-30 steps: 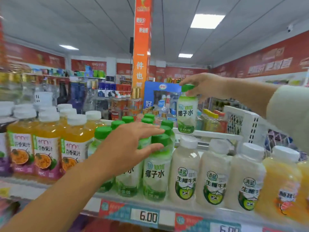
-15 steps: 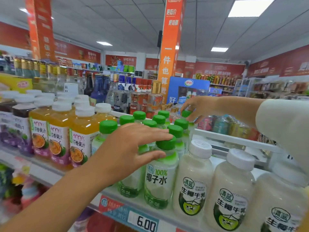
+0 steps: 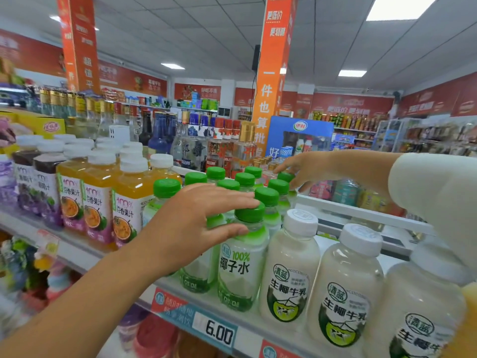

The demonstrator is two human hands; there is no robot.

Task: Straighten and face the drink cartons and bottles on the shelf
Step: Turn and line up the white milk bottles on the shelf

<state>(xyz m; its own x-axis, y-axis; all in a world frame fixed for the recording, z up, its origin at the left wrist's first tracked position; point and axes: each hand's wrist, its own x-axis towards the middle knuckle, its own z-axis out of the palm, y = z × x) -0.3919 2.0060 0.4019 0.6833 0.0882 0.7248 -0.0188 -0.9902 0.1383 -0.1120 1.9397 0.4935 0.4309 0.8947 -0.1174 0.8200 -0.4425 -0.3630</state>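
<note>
Shop aisles stretch away behind under a white panelled ceiling. An orange banner (image 3: 271, 99) hangs there with 一件也算批 legible on it, and beside it is a blue display (image 3: 299, 135) with the 伊利 logo.

Close before you runs the shelf (image 3: 77, 248). The green-capped coconut water bottles (image 3: 268, 197) stand on it in rows, between your two hands.

Your left hand (image 3: 204, 218) lies over the near ones with fingers straight and spread, gripping nothing. Its fingertips reach over the cap of the front bottle (image 3: 241, 267) and its thumb touches that bottle's shoulder. The front bottle faces you, and its label reads 100% 椰子水.

Your right hand (image 3: 304, 169) comes in from the right to the far end of the rows. There its fingers and thumb pinch the green cap of the back bottle (image 3: 285, 177).

Just right of the front bottle stand white-capped milk bottles (image 3: 289, 267), labelled 清蓝 生椰牛乳 and turned towards you. To the left are orange juice bottles (image 3: 95, 202) marked 100% 百香果汁.

On the shelf edge below the front bottle, a price tag (image 3: 219, 333) reads 6.00.
</note>
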